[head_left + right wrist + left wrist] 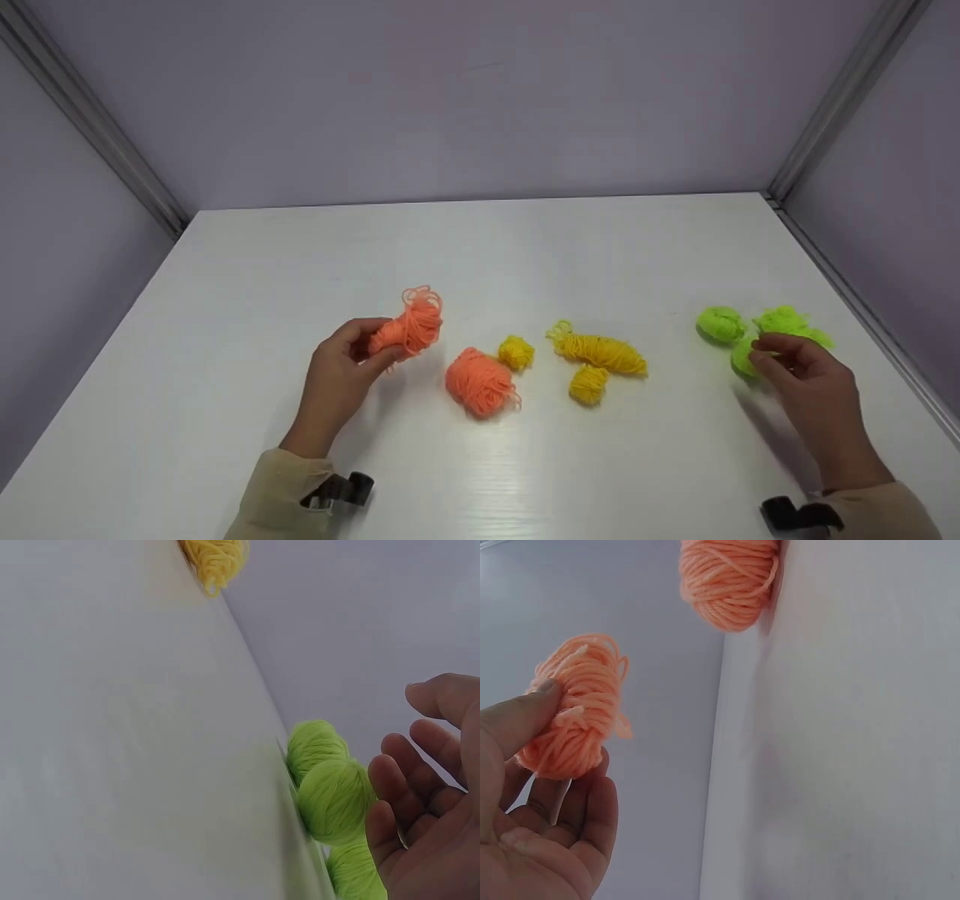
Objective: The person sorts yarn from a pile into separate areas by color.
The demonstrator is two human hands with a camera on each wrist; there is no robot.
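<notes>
My left hand (373,351) holds an orange yarn skein (411,327) just above the white table (225,315), thumb pressed on it and fingers curled behind. The left wrist view shows the same skein (577,709) in my left hand (551,757), with a second orange ball (727,581) lying on the table. That ball (478,381) sits right of the hand. My right hand (776,358) hovers over three lime green yarn balls (720,324). In the right wrist view its fingers (416,765) are relaxed and apart from the nearest green ball (334,799).
Three yellow yarn pieces lie mid-table: a small ball (516,352), a long skein (600,352) and another small ball (589,384). Grey walls with metal corner rails (840,112) enclose the table at the back and sides.
</notes>
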